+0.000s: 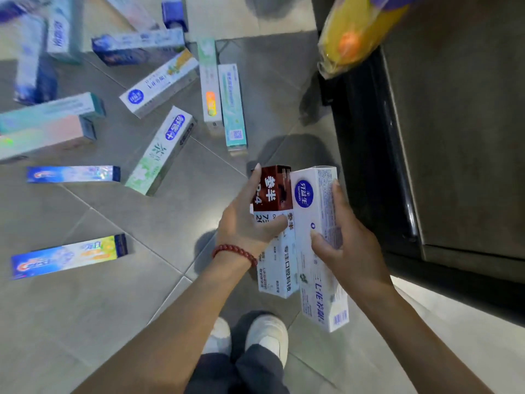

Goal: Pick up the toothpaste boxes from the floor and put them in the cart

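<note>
Two toothpaste boxes are up off the floor [85, 308], side by side and touching. The left hand [244, 223] has its grip closed around the brown-and-white box [274, 237]; the right hand [343, 245] clasps the white box [315, 251]. Left of and beyond the left grip, about fourteen more boxes [159, 152] lie scattered on the tiles. Right of the right grip stands a dark cart [375, 166], with a yellow packet [358, 32] at its far end.

Left hand [250, 223]: grips brown-and-white box [274, 231]. Right hand [341, 245]: grips white box [318, 251], touching the first. Loose boxes [159, 149]: on floor [85, 308], left of both hands. Dark cart [375, 155]: right of hands.
</note>
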`<state>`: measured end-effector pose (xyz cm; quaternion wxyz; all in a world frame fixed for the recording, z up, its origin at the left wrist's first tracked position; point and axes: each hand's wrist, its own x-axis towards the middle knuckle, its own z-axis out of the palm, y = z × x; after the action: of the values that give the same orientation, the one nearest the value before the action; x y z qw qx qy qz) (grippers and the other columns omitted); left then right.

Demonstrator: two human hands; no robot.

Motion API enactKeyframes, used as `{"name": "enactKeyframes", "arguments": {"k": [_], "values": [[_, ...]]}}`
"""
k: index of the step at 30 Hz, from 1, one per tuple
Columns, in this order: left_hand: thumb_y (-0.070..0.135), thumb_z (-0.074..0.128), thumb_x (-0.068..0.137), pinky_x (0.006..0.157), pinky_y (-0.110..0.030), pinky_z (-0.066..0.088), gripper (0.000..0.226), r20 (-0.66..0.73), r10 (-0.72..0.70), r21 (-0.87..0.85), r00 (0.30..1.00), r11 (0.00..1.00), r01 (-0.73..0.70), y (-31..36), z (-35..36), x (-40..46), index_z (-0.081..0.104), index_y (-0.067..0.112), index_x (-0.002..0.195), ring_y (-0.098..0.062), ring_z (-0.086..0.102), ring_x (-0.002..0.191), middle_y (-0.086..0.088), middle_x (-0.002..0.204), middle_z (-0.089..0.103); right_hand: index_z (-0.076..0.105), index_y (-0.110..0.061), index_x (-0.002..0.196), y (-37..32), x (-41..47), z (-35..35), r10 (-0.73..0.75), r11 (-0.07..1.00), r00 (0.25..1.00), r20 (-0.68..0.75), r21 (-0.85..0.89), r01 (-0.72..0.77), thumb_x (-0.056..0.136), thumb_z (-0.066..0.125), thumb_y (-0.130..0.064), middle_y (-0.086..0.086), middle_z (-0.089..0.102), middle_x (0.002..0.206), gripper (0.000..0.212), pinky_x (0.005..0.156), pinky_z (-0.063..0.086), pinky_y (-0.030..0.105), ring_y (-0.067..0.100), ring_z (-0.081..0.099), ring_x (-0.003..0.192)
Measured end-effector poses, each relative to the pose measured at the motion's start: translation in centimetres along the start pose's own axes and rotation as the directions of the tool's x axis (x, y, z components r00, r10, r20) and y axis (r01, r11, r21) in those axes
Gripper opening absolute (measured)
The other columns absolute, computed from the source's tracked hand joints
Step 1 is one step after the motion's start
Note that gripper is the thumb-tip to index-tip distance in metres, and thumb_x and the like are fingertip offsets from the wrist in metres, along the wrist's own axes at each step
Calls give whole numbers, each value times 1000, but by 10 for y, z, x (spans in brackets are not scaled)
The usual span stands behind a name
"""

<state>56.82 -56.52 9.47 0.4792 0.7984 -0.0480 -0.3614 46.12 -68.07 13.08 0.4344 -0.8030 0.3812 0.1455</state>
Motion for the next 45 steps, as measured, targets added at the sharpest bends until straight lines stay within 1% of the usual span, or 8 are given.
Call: {"name": "enactKeyframes", "arguments": {"k": [8, 11, 16, 24, 28, 32, 35, 45], "values": [[-12, 73, 69, 67, -21, 57, 85, 43, 43, -175, 998, 984, -35, 120, -114, -78, 40, 32, 135, 3, 66, 76, 18, 100, 57, -4, -67, 121, -137, -97, -69, -78, 986, 997, 12, 147, 75, 90, 60, -21, -14, 48, 127, 84, 87, 54, 44, 8, 58, 105], [-5, 81, 61, 83, -27, 55, 91, 19, 68, -191, 998, 980, -63, 166, -161, -116, 41, 37, 131, -2, 62, 86, 14, 106, 64, -1, -63, 127, -192, -134, -98, -130, 981, 991, 13, 150, 126, 90, 61, -21, -10, 53, 129, 84, 89, 53, 42, 8, 60, 105], [17, 86, 61, 79, -15, 51, 94, -73, 175, -181, 982, 966, -185, 265, -243, -193, 33, 33, 137, 5, 59, 98, 8, 119, 60, 12, -46, 146, -270, -198, -144, -210, 956, 977, -42, 199, 214, 87, 64, -20, -12, 62, 114, 83, 91, 52, 46, 11, 62, 101], [-13, 73, 70, 57, -10, 47, 87, -244, 334, -192, 910, 903, -383, 392, -353, -327, 35, 31, 136, 5, 60, 73, -10, 113, 60, 29, -33, 144, -412, -300, -225, -462, 731, 868, -181, 476, 489, 81, 67, -7, -12, 70, 107, 79, 77, 53, 17, -3, 65, 88], [-6, 78, 66, 64, -20, 55, 86, -418, 363, -188, 833, 863, -470, 436, -389, -388, 40, 42, 126, -7, 64, 78, -3, 97, 65, 26, -35, 147, -469, -338, -261, -606, 646, 783, -143, 487, 589, 88, 63, -8, 5, 62, 125, 75, 75, 56, 20, 7, 67, 98], [-5, 74, 74, 64, -24, 56, 82, -553, 383, -163, 740, 821, -547, 475, -411, -442, 37, 37, 134, -9, 66, 83, 5, 99, 67, 26, -32, 146, -517, -369, -284, -726, 575, 680, -102, 453, 682, 90, 58, -4, 7, 67, 102, 70, 54, 45, 7, -7, 64, 66], [-4, 70, 77, 56, -17, 53, 76, -641, 357, -195, 679, 780, -594, 489, -420, -479, 39, 40, 131, -22, 66, 94, -6, 108, 67, 26, -32, 146, -542, -391, -295, -794, 506, 604, -72, 472, 722, 92, 57, -7, 4, 69, 100, 68, 57, 49, 15, 1, 66, 75], [-2, 66, 81, 43, -20, 47, 71, -879, 236, -153, 415, 686, -712, 486, -433, -650, 43, 35, 137, -13, 64, 56, -1, 78, 66, 35, -35, 141, -600, -485, -300, -933, 293, 358, 20, 621, 727, 91, 59, -12, -3, 74, 86, 60, 63, 51, 33, 9, 70, 70]]}}
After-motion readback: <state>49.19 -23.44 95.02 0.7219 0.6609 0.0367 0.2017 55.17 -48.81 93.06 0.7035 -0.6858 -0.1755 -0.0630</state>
